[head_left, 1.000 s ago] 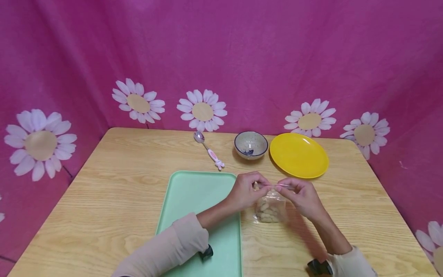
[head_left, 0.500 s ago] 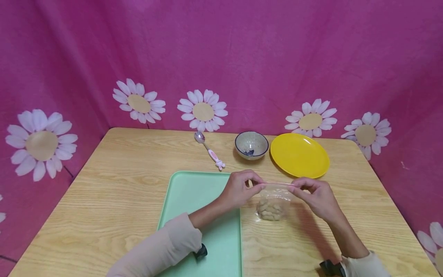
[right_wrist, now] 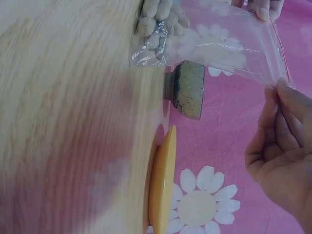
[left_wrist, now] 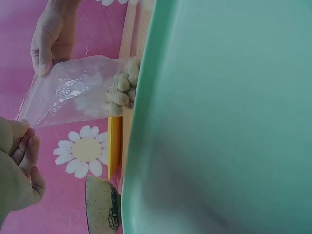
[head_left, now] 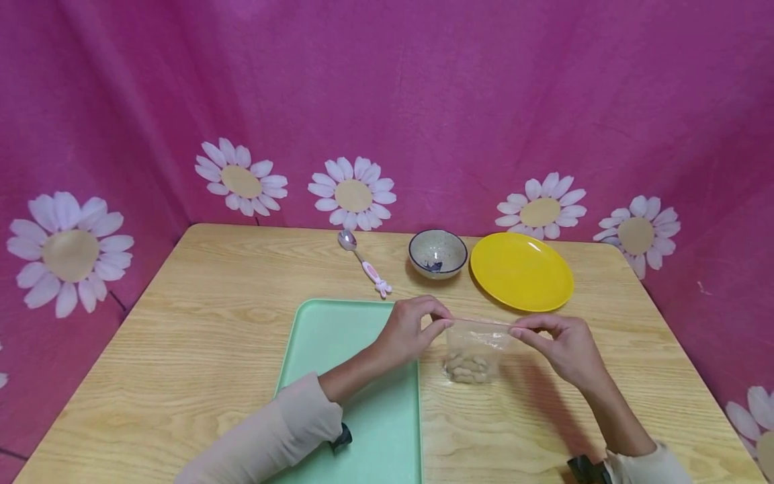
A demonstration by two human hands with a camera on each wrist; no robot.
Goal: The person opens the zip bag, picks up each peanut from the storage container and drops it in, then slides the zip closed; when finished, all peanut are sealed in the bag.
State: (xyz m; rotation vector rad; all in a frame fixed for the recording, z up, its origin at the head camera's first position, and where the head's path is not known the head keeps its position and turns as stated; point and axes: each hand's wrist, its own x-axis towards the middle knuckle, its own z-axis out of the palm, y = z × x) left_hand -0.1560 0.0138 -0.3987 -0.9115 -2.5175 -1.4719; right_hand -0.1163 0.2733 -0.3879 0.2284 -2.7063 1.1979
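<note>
A clear zip bag (head_left: 478,343) with a pinkish top edge hangs between both hands, its top drawn taut. Several peanuts in the shell (left_wrist: 122,87) lie at the bottom of the bag. My left hand (head_left: 411,329) pinches the left top corner between thumb and fingers, over the right side of the green tray (head_left: 351,336). The right top corner is pinched by my right hand (head_left: 562,346), with the thumb on the near side. In the right wrist view the bag's bottom (right_wrist: 151,56) is close to the wooden table.
Behind the hands stand a speckled bowl (head_left: 438,254) with a dark rim and a yellow plate (head_left: 522,271). A spoon (head_left: 365,263) with a pink and white rabbit handle lies left of the bowl. A pink flowered curtain (head_left: 423,134) hangs beyond the table's back edge.
My hands have moved apart, left hand leftward and right hand rightward. The bag's top, bunched between close fingers a second ago, is now stretched straight.
</note>
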